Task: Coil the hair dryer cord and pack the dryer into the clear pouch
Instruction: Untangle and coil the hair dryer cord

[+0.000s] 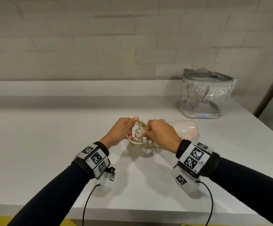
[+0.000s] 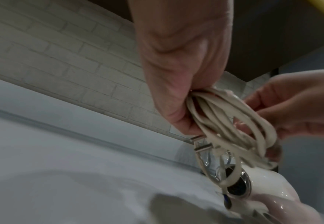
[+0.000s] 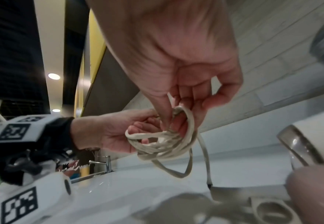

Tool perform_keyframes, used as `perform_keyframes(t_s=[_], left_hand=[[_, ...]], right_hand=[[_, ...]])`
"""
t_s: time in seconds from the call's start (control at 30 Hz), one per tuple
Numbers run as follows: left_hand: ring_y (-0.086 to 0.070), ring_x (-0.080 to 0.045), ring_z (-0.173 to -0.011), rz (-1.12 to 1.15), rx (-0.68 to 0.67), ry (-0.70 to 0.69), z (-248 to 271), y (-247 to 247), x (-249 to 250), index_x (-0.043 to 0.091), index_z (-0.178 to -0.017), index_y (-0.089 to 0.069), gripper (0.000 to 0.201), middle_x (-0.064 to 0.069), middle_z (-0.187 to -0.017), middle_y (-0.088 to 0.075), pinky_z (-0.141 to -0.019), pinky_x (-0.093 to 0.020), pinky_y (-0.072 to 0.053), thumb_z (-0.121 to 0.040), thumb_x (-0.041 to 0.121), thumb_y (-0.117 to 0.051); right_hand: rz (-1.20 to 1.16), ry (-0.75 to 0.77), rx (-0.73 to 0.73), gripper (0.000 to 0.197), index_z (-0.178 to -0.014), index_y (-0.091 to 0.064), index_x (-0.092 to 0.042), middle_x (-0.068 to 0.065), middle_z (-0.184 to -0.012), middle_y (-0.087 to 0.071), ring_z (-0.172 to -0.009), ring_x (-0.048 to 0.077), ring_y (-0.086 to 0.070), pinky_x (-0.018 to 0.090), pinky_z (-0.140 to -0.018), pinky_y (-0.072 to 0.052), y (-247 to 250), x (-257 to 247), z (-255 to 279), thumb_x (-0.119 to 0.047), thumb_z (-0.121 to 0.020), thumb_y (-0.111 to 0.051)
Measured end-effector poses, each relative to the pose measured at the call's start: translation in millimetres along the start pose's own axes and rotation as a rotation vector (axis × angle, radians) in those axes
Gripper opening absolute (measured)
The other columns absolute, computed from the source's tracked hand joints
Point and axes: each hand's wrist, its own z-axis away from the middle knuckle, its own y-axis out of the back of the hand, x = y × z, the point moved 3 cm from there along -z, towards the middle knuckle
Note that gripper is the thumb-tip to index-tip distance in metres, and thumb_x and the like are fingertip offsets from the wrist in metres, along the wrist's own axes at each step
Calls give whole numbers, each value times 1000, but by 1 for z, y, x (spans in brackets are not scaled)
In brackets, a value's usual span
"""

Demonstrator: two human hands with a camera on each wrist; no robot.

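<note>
Both hands work above the white countertop: left hand grips the looped beige cord, right hand pinches its plug end, likely tucking it, white-pink dryer just beside, clear zip pouch well apart, closed.

A white counter carries everything, running back to a low raised ledge along a pale brick wall. The dryer, white with a pinkish end, lies on its side near the middle. A loose loop of its cord rests on the surface beside it. The clear pouch, with grey trim and zip, stands upright at the right rear, well apart from the dryer.
</note>
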Motion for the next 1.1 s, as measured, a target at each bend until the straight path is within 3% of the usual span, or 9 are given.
perform_keyframes(t_s=[0.13, 0.27, 0.37, 0.43, 0.57, 0.67, 0.87, 1.0, 1.1], left_hand=[[-43, -10, -31, -90, 8, -71, 3, -4, 7, 12, -59, -45, 39, 7, -34, -40, -47, -27, -46, -94, 31, -46], [-34, -9, -31, -6, -56, -60, 5, -3, 8, 12, -60, -41, 39, 7, -37, -34, -41, -23, -38, -94, 31, -47], [-31, -8, -30, -16, -161, -66, 8, -10, 9, 14, -57, -39, 42, 6, -36, -32, -37, -20, -36, -95, 27, -45], [-30, -7, -29, -12, -215, -60, 10, -16, 10, 13, -54, -38, 44, 7, -34, -32, -35, -19, -34, -96, 25, -44], [-28, -4, -27, 117, -255, -3, 10, -19, 5, 11, -67, -58, 36, 7, -34, -31, -34, -17, -33, -96, 26, -43], [-28, -4, -29, 184, -227, 9, 8, -20, -1, 13, -81, -64, 31, 8, -34, -32, -36, -17, -34, -96, 27, -41], [-30, -6, -32, 261, -111, 40, 6, -12, -9, 10, -72, -44, 31, 9, -36, -31, -42, -19, -38, -92, 34, -47], [-31, -9, -35, 379, 16, 100, 6, -1, -14, 13, -64, -44, 30, 7, -39, -30, -48, -23, -42, -91, 24, -52], [-37, -9, -33, 425, 40, 122, 9, 2, -15, 9, -77, -59, 10, 5, -36, -36, -53, -24, -49, -87, 12, -57]], right_hand=[[27, 143, 72, 23, -83, -40, -18, 2, -81, -59, -81, 26, -56, 30, -64, -36, -6, -6, -9, -21, -83, -63], [-246, 94, 76, 42, -84, -33, -17, -9, -70, -41, -64, 12, -42, 20, -50, -28, -21, 9, -15, -23, -75, -73], [-472, -15, 47, 64, -107, -35, -17, -2, -96, -45, -85, 10, -47, 18, -68, -39, -27, 20, -20, -29, -64, -81], [-553, 2, -87, 73, -127, -32, -19, 8, -117, -49, -107, 20, -53, 30, -86, -47, -32, 22, -24, -21, -69, -78], [-732, 68, -278, 53, -123, -52, -25, 22, -110, -65, -95, 34, -66, 43, -84, -56, -39, 20, -23, -2, -76, -62], [-924, 20, -258, 37, -115, -58, -8, 26, -96, -63, -67, 25, -59, 22, -60, -53, -39, 18, -23, 7, -84, -47], [-1552, -202, -377, 67, -126, -52, -19, 10, -103, -56, -91, 24, -55, 33, -84, -42, -41, 29, -25, 9, -65, -44], [-1733, -399, -201, 35, -127, -49, -11, 11, -88, -55, -79, 24, -57, 37, -82, -47, -43, 35, -28, -9, -92, -42], [-1749, -443, -41, 32, -125, -44, -10, 9, -90, -51, -80, 25, -58, 44, -88, -48, -47, 38, -32, -3, -93, -44]])
